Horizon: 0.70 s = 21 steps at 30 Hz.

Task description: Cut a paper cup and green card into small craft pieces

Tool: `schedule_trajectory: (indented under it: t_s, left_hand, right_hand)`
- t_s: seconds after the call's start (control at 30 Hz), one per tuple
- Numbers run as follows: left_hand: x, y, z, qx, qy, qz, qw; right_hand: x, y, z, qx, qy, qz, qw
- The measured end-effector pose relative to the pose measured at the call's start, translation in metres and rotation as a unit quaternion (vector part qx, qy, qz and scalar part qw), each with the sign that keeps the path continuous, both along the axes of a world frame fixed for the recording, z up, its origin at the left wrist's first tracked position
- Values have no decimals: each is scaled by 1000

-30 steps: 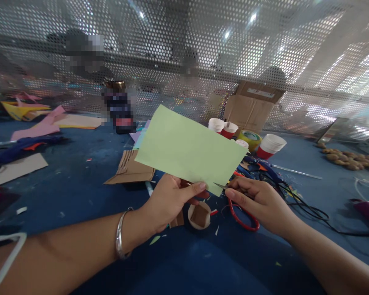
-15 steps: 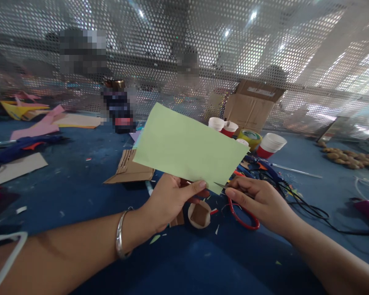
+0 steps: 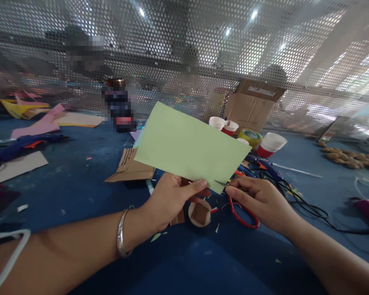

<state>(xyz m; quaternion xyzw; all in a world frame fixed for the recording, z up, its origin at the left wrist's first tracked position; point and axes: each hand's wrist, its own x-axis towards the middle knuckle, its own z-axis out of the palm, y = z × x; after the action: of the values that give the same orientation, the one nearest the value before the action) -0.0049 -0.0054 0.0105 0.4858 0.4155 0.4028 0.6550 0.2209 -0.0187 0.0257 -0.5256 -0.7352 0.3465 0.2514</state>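
A sheet of light green paper (image 3: 192,145) is pinched along its lower edge by my left hand (image 3: 175,198), thumb in front and fingers behind. My right hand (image 3: 258,196) is closed around red-handled scissors (image 3: 244,219), one red loop hanging below the fingers. The scissor tips lie at the paper's lower right part, with a blade showing over its front. Beneath the paper, a small round white piece (image 3: 199,214) with a brown cardboard square in it rests on the blue table.
Torn cardboard (image 3: 132,166) lies behind my left hand. White-and-red paper cups (image 3: 272,144), yellow tape (image 3: 250,138) and a blue glue gun (image 3: 272,170) with black cable sit at right. Another blue glue gun (image 3: 21,146) and pink paper (image 3: 39,122) lie left. A perforated metal screen (image 3: 159,41) stands behind.
Hardly anything differs. The paper and my left hand have shifted very slightly to the right, and the scissors stay at the paper's lower right.
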Motion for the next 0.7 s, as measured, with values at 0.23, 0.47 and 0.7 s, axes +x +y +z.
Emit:
schedule_trajectory:
  t_s: [0.23, 0.47, 0.7]
  left_hand:
    - [1, 1, -3, -26, -35, -5, 999]
    - [2, 2, -1, -42, -60, -7, 997]
    - [2, 1, -1, -44, -79, -21, 996]
  right_hand:
    - [-1, 0, 0, 13, -7, -2, 1000]
    - [-1, 0, -2, 3, 5, -2, 1000]
    - [-1, 0, -3, 0, 4, -4, 1000]
